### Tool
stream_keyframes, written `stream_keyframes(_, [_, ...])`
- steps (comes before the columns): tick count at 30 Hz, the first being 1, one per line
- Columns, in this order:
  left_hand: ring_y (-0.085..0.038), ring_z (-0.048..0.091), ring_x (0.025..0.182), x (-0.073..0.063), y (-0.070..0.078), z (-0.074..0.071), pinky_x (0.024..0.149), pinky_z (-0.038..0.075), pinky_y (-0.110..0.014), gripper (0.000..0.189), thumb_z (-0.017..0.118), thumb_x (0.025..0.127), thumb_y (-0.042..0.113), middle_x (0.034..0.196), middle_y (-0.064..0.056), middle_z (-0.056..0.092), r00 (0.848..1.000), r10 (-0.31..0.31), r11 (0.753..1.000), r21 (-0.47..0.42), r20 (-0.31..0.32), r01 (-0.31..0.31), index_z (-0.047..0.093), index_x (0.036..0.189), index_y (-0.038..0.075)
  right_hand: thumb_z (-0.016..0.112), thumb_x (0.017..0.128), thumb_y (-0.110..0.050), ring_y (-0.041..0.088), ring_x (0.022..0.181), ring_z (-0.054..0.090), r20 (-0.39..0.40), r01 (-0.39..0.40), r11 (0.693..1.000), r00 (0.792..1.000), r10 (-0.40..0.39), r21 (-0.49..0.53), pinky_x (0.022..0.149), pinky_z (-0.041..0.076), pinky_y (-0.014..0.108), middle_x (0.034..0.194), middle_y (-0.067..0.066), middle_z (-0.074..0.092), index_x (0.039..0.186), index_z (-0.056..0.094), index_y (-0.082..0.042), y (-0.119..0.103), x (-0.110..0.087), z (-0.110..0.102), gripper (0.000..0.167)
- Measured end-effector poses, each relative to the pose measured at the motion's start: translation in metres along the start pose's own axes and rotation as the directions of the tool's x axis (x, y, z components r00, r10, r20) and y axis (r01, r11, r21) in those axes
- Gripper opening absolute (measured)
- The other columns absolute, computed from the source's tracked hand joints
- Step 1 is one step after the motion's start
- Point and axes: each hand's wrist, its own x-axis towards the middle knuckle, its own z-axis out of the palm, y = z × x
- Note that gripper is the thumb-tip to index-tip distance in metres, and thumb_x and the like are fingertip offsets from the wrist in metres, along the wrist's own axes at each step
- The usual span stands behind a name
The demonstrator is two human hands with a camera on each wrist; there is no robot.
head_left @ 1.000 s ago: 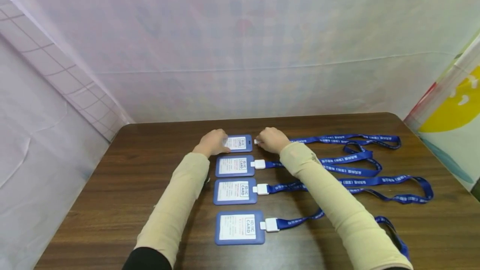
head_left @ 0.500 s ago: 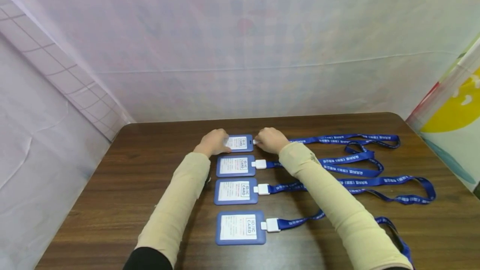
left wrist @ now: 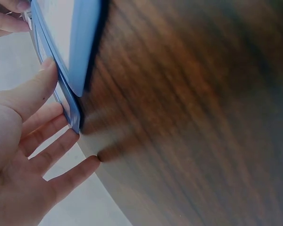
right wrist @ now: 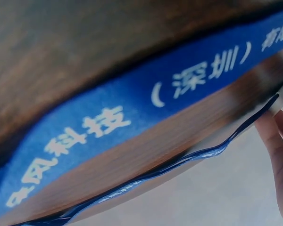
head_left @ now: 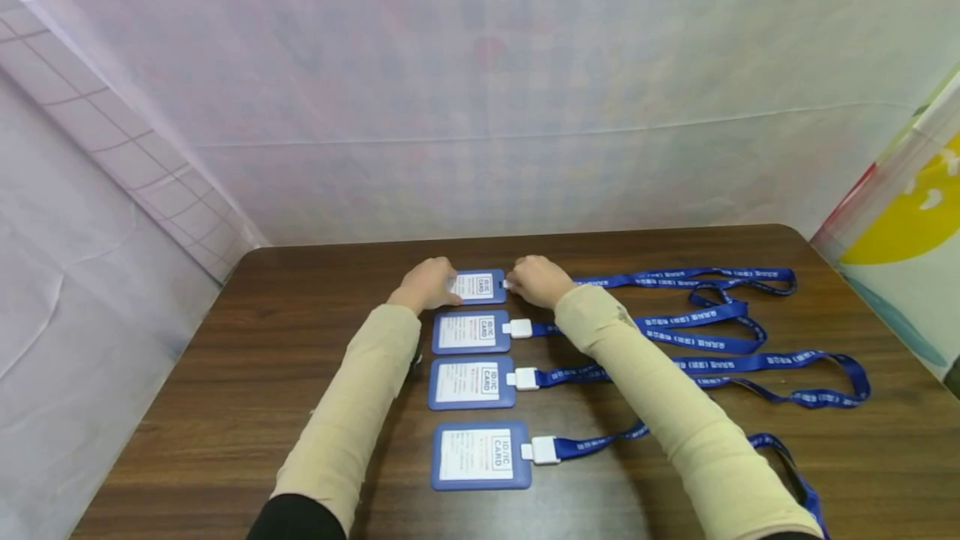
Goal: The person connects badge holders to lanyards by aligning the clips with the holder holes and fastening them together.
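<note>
In the head view, my left hand [head_left: 426, 283] grips the left end of the farthest blue ID badge holder [head_left: 480, 287], lying flat on the table. The left wrist view shows the thumb on the holder's near edge and fingertips at its other edge. My right hand [head_left: 540, 280] pinches the white clip [head_left: 506, 284] of a blue lanyard [head_left: 660, 278] right at the holder's slotted end. Whether the clip is through the slot cannot be seen. In the right wrist view, that lanyard [right wrist: 212, 151] runs out from the fingers [right wrist: 273, 136].
Several more badge holders lie in a column nearer me, among them a middle one [head_left: 472, 382] and the nearest one [head_left: 481, 456]. Each joins a blue lanyard by a white clip [head_left: 545, 450]. Their straps loop rightward over the wooden table [head_left: 247, 373], partly under my right forearm.
My right hand has moved slightly left, bringing the clip from a small gap up against the holder's slotted end. The lanyard has slid left with it. My left hand has stayed nearly still.
</note>
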Motion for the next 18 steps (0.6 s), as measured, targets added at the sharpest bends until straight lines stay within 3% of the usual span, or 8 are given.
stream_keyframes(5, [-0.027, 0.054, 0.102, 0.0022, 0.0008, 0.0004, 0.091, 0.043, -0.037, 0.045, 0.076, 0.074, 0.026, 0.111, -0.014, 0.059, 1.0, -0.007, 1.0, -0.012, -0.008, 0.007, 0.062, 0.107, -0.002, 0.061, 0.084, -0.01, 0.02, 0.068, 0.056, 0.012, -0.011, 1.0, 1.0, 0.011, 0.015, 0.065, 0.05, 0.032, 0.072, 0.006, 0.06, 0.079, 0.069, -0.005, 0.001, 0.0012, 0.0029, 0.011])
stream_keyframes(12, [-0.02, 0.049, 0.076, 0.0052, 0.0026, 0.0009, 0.075, 0.047, -0.034, 0.033, 0.078, 0.071, 0.022, 0.086, -0.009, 0.056, 1.0, -0.007, 0.999, -0.047, -0.012, 0.006, 0.061, 0.084, -0.002, 0.063, 0.082, -0.007, 0.021, 0.07, 0.058, 0.005, -0.018, 0.999, 1.0, 0.018, 0.033, 0.069, 0.051, 0.032, 0.073, 0.006, 0.062, 0.08, 0.071, -0.004, -0.0006, 0.0017, 0.0028, 0.008])
stream_keyframes(18, [-0.022, 0.051, 0.082, 0.0066, 0.0039, -0.0006, 0.079, 0.047, -0.034, 0.036, 0.079, 0.07, 0.022, 0.09, -0.01, 0.055, 1.0, 0.0, 0.999, -0.046, -0.012, -0.001, 0.06, 0.088, -0.003, 0.064, 0.081, -0.006, 0.021, 0.068, 0.059, 0.008, -0.047, 0.998, 0.999, 0.046, 0.052, 0.067, 0.051, 0.031, 0.071, 0.005, 0.062, 0.077, 0.071, -0.005, -0.0011, 0.0034, -0.0006, 0.008])
